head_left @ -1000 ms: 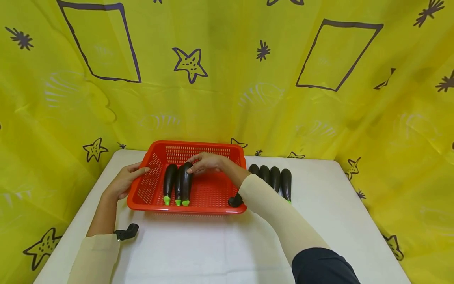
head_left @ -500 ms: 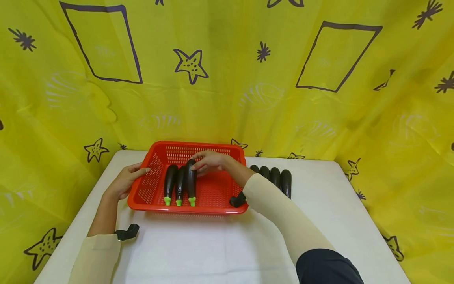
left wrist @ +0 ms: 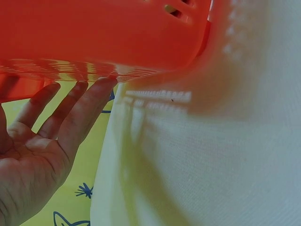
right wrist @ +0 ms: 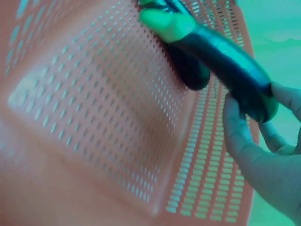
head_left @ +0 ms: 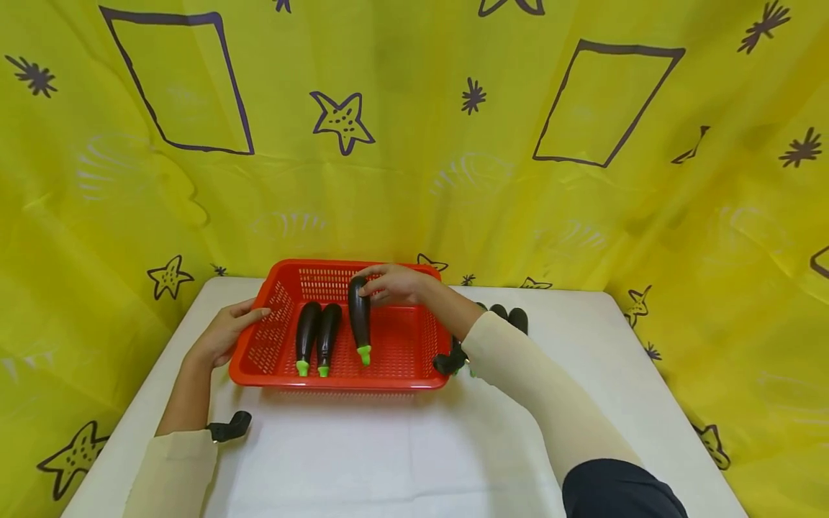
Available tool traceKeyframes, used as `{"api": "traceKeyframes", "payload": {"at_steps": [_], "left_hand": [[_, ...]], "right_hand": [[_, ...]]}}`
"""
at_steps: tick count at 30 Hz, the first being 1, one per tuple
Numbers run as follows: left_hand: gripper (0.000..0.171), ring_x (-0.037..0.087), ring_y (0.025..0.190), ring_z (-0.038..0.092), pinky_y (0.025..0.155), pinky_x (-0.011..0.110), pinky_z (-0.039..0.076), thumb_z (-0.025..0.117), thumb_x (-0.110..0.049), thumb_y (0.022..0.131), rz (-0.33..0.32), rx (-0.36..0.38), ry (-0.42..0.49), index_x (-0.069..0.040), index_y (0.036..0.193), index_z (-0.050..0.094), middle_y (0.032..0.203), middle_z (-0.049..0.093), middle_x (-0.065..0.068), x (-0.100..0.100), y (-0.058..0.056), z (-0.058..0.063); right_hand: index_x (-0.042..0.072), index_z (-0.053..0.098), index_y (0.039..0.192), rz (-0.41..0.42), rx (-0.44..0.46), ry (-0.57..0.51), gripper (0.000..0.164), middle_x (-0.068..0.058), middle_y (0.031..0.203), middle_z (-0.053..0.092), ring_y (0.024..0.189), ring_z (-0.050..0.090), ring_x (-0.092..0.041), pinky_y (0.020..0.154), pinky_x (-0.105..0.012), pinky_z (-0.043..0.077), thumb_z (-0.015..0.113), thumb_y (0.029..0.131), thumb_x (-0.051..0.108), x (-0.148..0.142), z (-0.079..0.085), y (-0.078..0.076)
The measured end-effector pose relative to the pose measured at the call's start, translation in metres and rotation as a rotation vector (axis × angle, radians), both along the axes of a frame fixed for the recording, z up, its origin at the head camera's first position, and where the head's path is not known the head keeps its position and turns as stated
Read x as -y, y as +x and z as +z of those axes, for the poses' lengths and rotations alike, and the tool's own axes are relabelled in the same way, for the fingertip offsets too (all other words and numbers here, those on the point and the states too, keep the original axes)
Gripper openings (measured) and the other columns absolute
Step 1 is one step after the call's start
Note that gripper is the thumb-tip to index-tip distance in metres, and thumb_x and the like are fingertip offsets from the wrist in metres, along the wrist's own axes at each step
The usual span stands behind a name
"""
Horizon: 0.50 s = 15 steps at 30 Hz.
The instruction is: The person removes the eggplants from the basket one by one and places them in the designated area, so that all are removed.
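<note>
A red perforated plastic basket (head_left: 343, 383) stands on the table. My left hand (head_left: 225, 332) holds its left side, thumb over the rim; in the left wrist view the fingers (left wrist: 96, 96) reach against the outside from below. My right hand (head_left: 398, 284) pinches a dark eggplant (head_left: 360, 313) by its rounded end, its green stem end pointing down over the basket floor. In the right wrist view, thumb and fingers sit around the end of that eggplant (right wrist: 230, 61). Left of it, two more eggplants, one (head_left: 307, 334) beside the other (head_left: 329, 334), lie in the basket.
Several more eggplants (head_left: 518, 319) lie on the white table (head_left: 570, 345) right of the basket, partly hidden by my right forearm. A yellow patterned curtain (head_left: 414, 129) hangs behind and at both sides. Black wrist cameras sit on both wrists.
My right hand has lifted the third eggplant away from the other two and moved it to the right and up. My left hand has stayed at the basket's left rim.
</note>
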State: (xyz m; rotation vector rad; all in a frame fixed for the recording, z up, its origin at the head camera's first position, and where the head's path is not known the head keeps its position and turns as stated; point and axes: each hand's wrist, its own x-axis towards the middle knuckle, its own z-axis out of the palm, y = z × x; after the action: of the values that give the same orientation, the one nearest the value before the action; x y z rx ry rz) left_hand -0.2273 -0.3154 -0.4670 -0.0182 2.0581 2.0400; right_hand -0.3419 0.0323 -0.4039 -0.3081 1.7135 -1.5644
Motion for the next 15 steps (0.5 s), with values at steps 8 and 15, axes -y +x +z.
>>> {"api": "traceKeyframes", "payload": {"at_steps": [8,15], "left_hand": [[0.070,0.018,0.095,0.074,0.080,0.043,0.063,0.057,-0.028,0.111,0.003,0.008,0.020,0.006,0.163,0.024,0.113,0.070,0.000,0.000,0.002,0.000],[0.071,0.019,0.094,0.074,0.079,0.045,0.063,0.058,-0.029,0.111,0.007,0.008,0.012,0.005,0.164,0.025,0.111,0.071,-0.002,0.000,0.002,-0.001]], "right_hand": [[-0.009,0.042,0.148,-0.069,-0.004,0.026,0.052,-0.019,0.126,0.058,0.114,0.063,-0.034,0.111,-0.050,0.047,0.063,0.100,-0.005,-0.023,0.017,0.013],[-0.010,0.042,0.147,-0.109,-0.022,0.003,0.051,-0.019,0.126,0.057,0.109,0.067,-0.031,0.110,-0.050,0.047,0.063,0.101,-0.004,-0.047,0.023,0.021]]}}
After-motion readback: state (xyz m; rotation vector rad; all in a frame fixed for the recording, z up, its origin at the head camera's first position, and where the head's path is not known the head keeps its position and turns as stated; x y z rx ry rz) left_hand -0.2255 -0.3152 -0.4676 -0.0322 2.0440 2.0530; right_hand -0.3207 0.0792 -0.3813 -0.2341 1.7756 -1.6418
